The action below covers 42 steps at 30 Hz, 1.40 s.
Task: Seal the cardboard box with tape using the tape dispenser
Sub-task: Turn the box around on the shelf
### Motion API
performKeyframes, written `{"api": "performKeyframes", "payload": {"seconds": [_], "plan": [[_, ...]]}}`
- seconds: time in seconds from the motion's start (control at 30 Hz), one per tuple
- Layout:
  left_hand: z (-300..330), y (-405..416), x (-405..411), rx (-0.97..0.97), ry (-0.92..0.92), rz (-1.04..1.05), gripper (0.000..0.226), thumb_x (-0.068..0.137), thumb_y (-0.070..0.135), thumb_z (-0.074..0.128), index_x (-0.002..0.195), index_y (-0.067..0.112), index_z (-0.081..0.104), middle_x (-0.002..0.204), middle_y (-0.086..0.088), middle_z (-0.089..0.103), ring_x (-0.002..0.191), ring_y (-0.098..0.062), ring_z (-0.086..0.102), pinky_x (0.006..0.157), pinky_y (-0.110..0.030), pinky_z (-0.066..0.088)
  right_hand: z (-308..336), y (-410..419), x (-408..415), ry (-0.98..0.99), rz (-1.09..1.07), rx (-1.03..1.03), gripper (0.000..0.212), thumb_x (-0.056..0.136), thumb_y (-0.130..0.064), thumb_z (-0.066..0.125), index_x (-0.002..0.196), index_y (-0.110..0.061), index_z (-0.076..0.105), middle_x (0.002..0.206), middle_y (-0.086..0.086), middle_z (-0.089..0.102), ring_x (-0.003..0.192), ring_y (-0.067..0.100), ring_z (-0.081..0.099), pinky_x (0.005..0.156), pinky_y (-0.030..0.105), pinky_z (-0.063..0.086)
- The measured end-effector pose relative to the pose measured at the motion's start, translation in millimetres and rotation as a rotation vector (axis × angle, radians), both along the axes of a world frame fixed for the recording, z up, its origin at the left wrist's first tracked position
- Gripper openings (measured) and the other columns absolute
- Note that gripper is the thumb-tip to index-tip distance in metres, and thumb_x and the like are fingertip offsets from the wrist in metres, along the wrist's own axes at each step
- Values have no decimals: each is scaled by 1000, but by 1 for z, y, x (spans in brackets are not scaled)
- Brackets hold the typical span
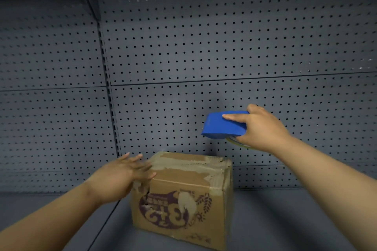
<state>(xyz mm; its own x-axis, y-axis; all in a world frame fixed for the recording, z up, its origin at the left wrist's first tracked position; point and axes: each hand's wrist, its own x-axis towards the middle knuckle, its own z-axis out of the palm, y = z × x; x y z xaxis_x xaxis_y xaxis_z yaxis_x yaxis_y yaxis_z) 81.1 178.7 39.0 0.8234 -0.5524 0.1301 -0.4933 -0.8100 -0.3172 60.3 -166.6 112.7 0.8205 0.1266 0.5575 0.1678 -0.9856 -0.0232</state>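
Observation:
A brown cardboard box (183,195) with a purple printed logo on its front stands on the grey shelf, its top flaps down and marked with old tape residue. My left hand (122,177) is open and blurred, fingers spread against the box's upper left corner. My right hand (259,128) holds a blue tape dispenser (222,126) in the air above and to the right of the box, apart from it. A bit of yellowish tape roll shows under the dispenser by my palm.
A grey pegboard wall (204,47) rises right behind the box. The grey shelf surface (285,220) extends left and right of the box. A slotted upright post (110,98) splits the wall panels at the left.

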Motion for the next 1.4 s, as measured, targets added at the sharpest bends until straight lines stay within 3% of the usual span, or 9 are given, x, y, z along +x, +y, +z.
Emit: {"api": "performKeyframes", "payload": {"seconds": [0.1, 0.17, 0.23, 0.3, 0.5, 0.93, 1.07, 1.3, 1.4], "plan": [[-2, -46, -11, -162, -33, 196, 44, 92, 32, 28, 119, 17, 59, 137, -5, 52, 138, -19, 32, 120, -36, 4, 0, 5, 0, -1, -31, 13, 58, 81, -47, 60, 133, -52, 34, 86, -2, 33, 87, 15, 37, 67, 27, 35], [-4, -88, -22, -386, 54, 175, 45, 93, 37, 28, 111, 15, 62, 125, -7, 60, 120, -19, 50, 116, -40, 22, -1, 9, -1, -8, -41, 12, 58, 81, -47, 60, 133, -52, 35, 87, -1, 34, 87, 15, 37, 68, 27, 35], [-7, -127, -31, -522, 219, 147, 55, 95, 51, 22, 135, 23, 47, 145, -6, 44, 133, -21, 38, 115, -42, 21, -1, 13, -2, -11, -49, 15, 58, 81, -47, 60, 133, -51, 34, 87, -1, 33, 87, 15, 36, 68, 26, 34], [-11, -156, -33, -488, 319, 175, 67, 91, 61, 12, 148, 26, 22, 157, -8, 19, 145, -22, 13, 116, -45, 6, -1, 15, -4, -16, -52, 20, 58, 81, -48, 59, 133, -51, 35, 87, -1, 33, 87, 15, 36, 68, 27, 33], [-20, -182, -30, -329, 323, 233, 80, 82, 75, 11, 149, 33, 2, 159, -10, -6, 145, -30, -4, 113, -53, -4, -2, 15, -8, -42, -49, 32, 58, 80, -49, 60, 132, -51, 37, 85, -1, 34, 86, 16, 38, 68, 27, 36], [-3, -83, -50, -172, 510, -203, 62, 90, 58, 37, 142, 53, 5, 157, 14, -12, 143, -8, -13, 118, -35, -2, 2, 27, -18, -39, 108, 44, 58, 77, -50, 63, 131, -51, 39, 78, -6, 30, 86, 15, 37, 67, 28, 36], [4, -40, -51, -161, 526, -210, 58, 93, 47, 44, 140, 55, 11, 156, 18, -8, 141, -2, -10, 117, -28, -2, 0, 41, -16, -55, 218, 92, 57, 75, -49, 65, 128, -50, 43, 76, -13, 26, 85, 13, 36, 71, 28, 39], [2, 14, -51, -437, 647, -92, 53, 95, 28, 49, 129, 61, 25, 153, 21, 12, 140, 2, 4, 114, -21, 2, -3, 72, -11, -105, 347, 115, 57, 73, -44, 70, 125, -49, 47, 87, 0, 37, 87, 14, 38, 74, 27, 40], [6, 12, -56, -921, 707, -42, 39, 94, 19, 50, 130, 36, 49, 136, 17, 45, 124, 5, 43, 96, -2, 30, -5, 81, -9, -127, 407, 107, 58, 74, -33, 73, 124, -48, 49, 88, 1, 40, 86, 16, 40, 73, 29, 41]]}}
